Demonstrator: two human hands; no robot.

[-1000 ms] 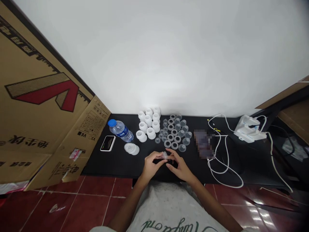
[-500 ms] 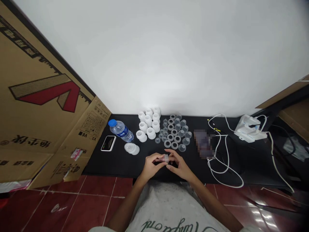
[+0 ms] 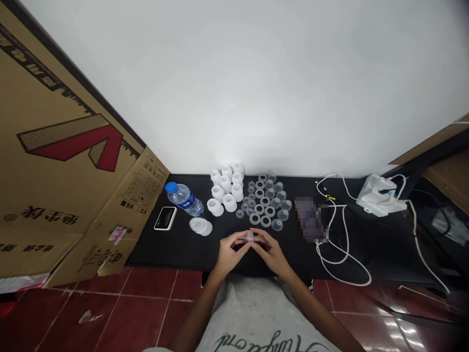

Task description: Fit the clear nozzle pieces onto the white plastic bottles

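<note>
My left hand (image 3: 229, 253) and my right hand (image 3: 270, 252) meet over the near edge of the black table (image 3: 172, 247). Between their fingertips they pinch a small clear plastic cap (image 3: 250, 236). Just beyond the hands lie several clear caps and rings (image 3: 266, 203) in rows. To their left stand several white plastic cups (image 3: 226, 189), and a stacked white piece (image 3: 200, 226) lies on its side nearer to me.
A water bottle (image 3: 183, 198) lies left of the cups, beside a small white device (image 3: 165, 217). A large cardboard box (image 3: 62, 161) leans at the left. White cables (image 3: 339, 239) and a charger (image 3: 379, 198) cover the right side. Red floor tiles (image 3: 120, 308) lie below.
Both hands have stayed in place and turned the clear cap a little between the fingertips. Nothing else on the table has moved.
</note>
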